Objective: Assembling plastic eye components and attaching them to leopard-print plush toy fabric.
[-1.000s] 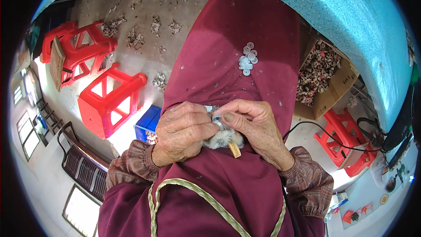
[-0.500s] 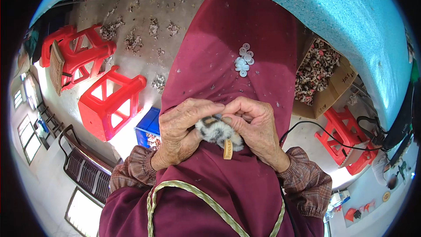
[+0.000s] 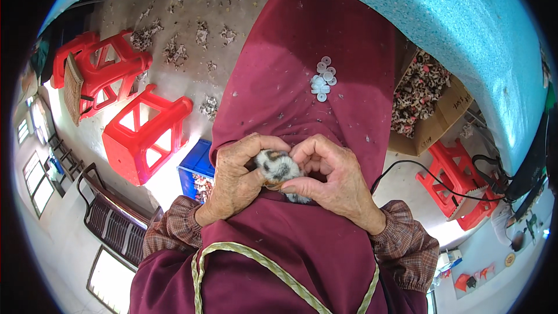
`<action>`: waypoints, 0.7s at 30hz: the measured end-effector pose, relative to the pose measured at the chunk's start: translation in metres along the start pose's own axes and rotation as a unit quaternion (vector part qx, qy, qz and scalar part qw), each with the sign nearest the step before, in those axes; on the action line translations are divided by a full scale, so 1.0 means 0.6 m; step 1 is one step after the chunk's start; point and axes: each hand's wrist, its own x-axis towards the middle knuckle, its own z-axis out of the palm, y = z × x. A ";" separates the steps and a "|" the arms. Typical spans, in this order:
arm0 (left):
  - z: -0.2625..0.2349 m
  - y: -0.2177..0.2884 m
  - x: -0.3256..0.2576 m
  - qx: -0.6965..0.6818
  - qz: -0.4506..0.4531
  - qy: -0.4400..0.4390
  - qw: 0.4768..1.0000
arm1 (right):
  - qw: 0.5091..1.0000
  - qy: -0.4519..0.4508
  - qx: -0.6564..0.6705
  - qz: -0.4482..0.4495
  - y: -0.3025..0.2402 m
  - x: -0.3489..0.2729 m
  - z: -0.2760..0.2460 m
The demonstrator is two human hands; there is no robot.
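Note:
Over my lap, both hands are closed around a small furry plush piece [image 3: 280,166] with white, grey, black and brown patches. My left hand [image 3: 237,179] grips its left side between thumb and curled fingers. The fingers of my right hand [image 3: 337,180] bend around its right side, and that thumb presses on the lower fur. A bit of tan shows at the plush's lower edge; the rest there is hidden. Beyond my hands, several translucent white plastic discs [image 3: 321,85] lie in a loose cluster on my maroon apron [image 3: 314,29].
A light-blue speckled table [image 3: 418,6] curves across the far right. Below it stands a cardboard box [image 3: 433,131] of fabric scraps. Red stools [image 3: 142,136] and a blue bin [image 3: 195,166] are on the left, another red stool [image 3: 450,180] right. Scraps litter the floor.
The plush piece has been turned between my hands, and its tan label no longer hangs in plain view. My right thumb has moved down from the top to the lower fur.

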 end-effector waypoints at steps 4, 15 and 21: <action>-0.001 0.006 -0.002 0.029 0.004 -0.006 1.000 | 0.998 0.011 -0.065 -0.016 -0.003 -0.001 0.001; 0.004 -0.002 0.004 0.123 0.204 0.019 0.971 | 0.999 0.038 0.019 -0.003 0.006 -0.004 0.005; -0.001 -0.006 0.004 0.098 0.173 -0.004 0.980 | 0.999 0.037 0.025 -0.011 0.009 -0.002 0.004</action>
